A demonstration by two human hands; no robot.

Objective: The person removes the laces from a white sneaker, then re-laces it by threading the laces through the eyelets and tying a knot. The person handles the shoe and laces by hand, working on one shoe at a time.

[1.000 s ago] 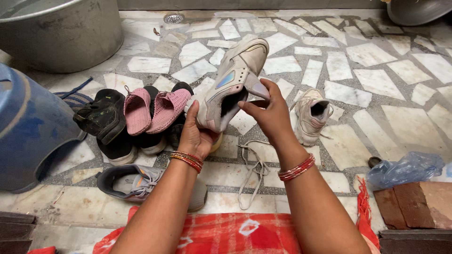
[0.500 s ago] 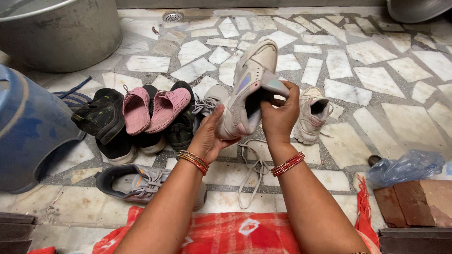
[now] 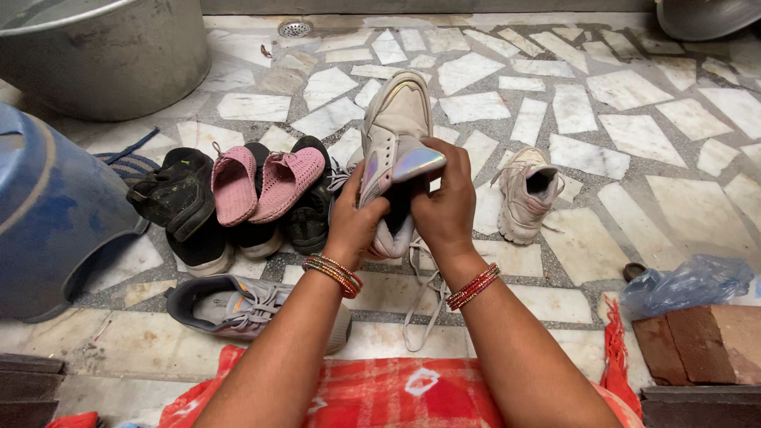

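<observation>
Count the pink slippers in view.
2. Both lie side by side on top of the dark shoes, left of the hands: one slipper and the other slipper to its right. None shows elsewhere, though more may hide under the pile.

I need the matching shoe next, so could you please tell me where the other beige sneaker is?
The second beige sneaker stands on the stone floor, right of the right hand, which holds its beige high-top mate.

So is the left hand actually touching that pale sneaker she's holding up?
Touching. In the head view the left hand grips the heel end of the pale sneaker, its fingers pressed against the side, while the right hand clasps the other side.
</observation>
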